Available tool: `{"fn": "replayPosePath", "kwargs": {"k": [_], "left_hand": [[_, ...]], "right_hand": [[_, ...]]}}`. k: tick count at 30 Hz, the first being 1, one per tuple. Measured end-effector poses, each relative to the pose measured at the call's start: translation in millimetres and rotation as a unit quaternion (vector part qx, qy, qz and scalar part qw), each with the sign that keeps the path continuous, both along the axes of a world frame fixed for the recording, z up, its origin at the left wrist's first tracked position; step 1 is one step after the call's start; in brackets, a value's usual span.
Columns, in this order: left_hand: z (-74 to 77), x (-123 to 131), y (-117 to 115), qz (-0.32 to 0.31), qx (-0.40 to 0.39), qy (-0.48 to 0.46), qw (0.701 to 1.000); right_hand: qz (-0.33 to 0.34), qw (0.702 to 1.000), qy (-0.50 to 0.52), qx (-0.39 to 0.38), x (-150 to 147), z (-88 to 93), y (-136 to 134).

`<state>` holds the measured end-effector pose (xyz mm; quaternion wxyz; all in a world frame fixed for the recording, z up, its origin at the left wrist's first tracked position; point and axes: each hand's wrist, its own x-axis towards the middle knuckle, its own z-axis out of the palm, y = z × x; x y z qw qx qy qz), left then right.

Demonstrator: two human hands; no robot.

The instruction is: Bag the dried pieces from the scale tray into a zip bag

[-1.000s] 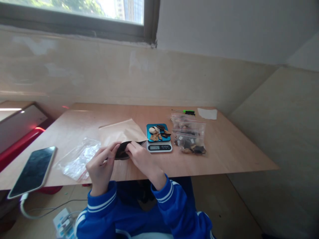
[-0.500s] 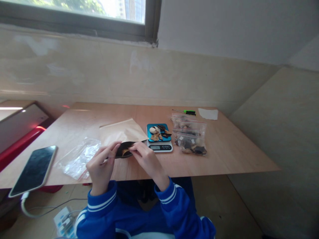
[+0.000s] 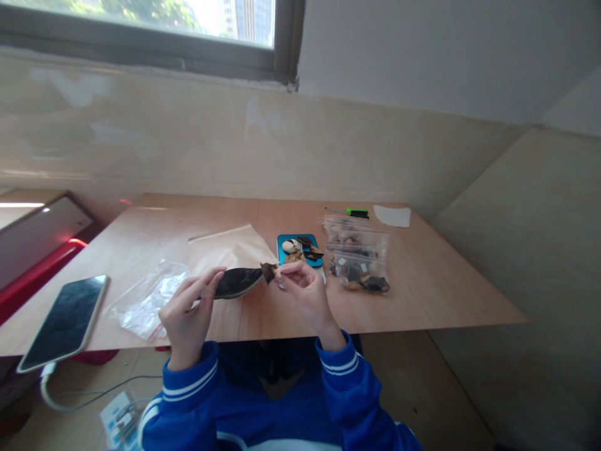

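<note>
While you hold both hands just above the near edge of the light plywood desk (image 3: pixel 422 294), your left hand (image 3: pixel 188 319) is curled, with thumb and fingers pinching the left end of a dark, curved, leathery strip (image 3: pixel 237 283). Your right hand (image 3: pixel 305 297) pinches a small brown fragment (image 3: pixel 269 272) between thumb and fingertips; the fragment touches the strip's right tip.

A flat tan kraft-paper pouch (image 3: pixel 225 250) lies directly behind the strip. A crumpled clear plastic zip bag (image 3: pixel 150 300) lies beside your left hand. A square blue tray (image 3: pixel 300 247) just behind your right hand holds a pale shell-like piece, brown chips and dark pieces. Overlapping clear zip bags (image 3: pixel 359 269) to its right contain dark and tan pieces; their small white labels are too small to read.

A black smartphone (image 3: pixel 63 322) rests at the desk's left edge. A green-handled screwdriver (image 3: pixel 357 213) and a white paper slip (image 3: pixel 392 216) lie along the far edge.
</note>
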<state>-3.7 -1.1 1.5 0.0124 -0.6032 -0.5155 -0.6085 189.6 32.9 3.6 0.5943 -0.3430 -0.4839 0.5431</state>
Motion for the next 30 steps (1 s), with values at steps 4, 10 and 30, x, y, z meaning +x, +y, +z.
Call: {"fn": "replayPosePath", "kwargs": {"k": [4, 10, 30], "left_hand": [[-0.3, -2, -1, -0.001, -0.002, -0.01, 1.0], [-1.5, -2, 1, 0.004, 0.0, -0.006, 1.0], [-4.0, 2, 3, 0.017, 0.001, -0.008, 1.0]], "right_hand": [[-0.12, 0.992, -0.049, 0.001, 43, -10.3, 30], [-0.207, 0.951, -0.228, 0.033, 85, -32.9, 73], [0.07, 0.972, -0.223, 0.024, 12, 5.3, 1]]}}
